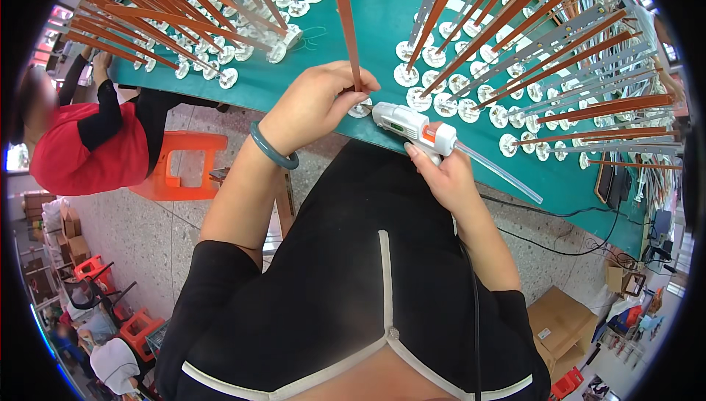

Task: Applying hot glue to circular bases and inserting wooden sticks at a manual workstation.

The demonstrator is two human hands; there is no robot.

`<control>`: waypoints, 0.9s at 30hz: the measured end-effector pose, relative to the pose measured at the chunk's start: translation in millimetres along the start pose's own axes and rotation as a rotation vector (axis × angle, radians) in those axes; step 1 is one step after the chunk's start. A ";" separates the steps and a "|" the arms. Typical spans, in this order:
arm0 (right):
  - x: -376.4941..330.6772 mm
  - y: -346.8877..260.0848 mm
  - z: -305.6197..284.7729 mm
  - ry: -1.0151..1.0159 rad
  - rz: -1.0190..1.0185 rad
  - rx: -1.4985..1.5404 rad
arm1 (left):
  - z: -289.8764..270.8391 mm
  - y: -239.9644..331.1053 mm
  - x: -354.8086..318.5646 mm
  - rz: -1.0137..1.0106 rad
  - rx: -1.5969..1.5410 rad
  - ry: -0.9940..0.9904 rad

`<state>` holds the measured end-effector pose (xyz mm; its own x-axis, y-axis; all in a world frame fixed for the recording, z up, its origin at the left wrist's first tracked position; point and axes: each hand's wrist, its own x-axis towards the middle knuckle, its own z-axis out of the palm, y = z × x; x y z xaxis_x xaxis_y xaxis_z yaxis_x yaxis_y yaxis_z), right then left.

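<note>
My left hand [323, 96] is closed around the lower end of an upright copper-brown strip [344, 26], just above its round white base [360, 110] at the table's near edge. In my right hand [446, 173] is a white hot glue gun [403, 119], its nozzle pointing left at the foot of that strip. A clear glue stick [504, 173] sticks out of the gun's back end. Fingers of the left hand partly hide where strip and base meet.
Many upright strips on round white bases [405, 75] crowd the green table [323, 63] to the right and far left. Black cables [566, 250] hang off the right edge. A person in red [95, 144] sits at left by an orange stool [191, 166]. A cardboard box [560, 327] stands lower right.
</note>
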<state>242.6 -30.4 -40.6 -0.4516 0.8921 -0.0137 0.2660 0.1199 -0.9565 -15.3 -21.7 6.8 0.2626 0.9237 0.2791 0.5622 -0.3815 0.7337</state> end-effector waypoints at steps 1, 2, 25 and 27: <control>0.0 0.2 0.4 0.001 0.000 0.000 | 0.2 -0.4 -0.1 0.001 0.000 0.000; -0.3 0.5 1.0 0.007 -0.004 0.009 | 0.5 -1.1 -0.3 0.005 -0.009 0.000; -0.1 -8.1 0.0 -0.009 0.044 0.006 | -0.8 3.5 -0.2 -0.027 0.009 -0.002; -0.6 -9.5 0.0 0.002 0.013 0.017 | -0.4 2.6 -0.3 -0.027 0.003 0.007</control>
<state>240.3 -32.1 -31.5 -0.4467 0.8943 -0.0255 0.2571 0.1010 -0.9611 -14.2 -22.9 8.9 0.2419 0.9339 0.2631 0.5718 -0.3563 0.7390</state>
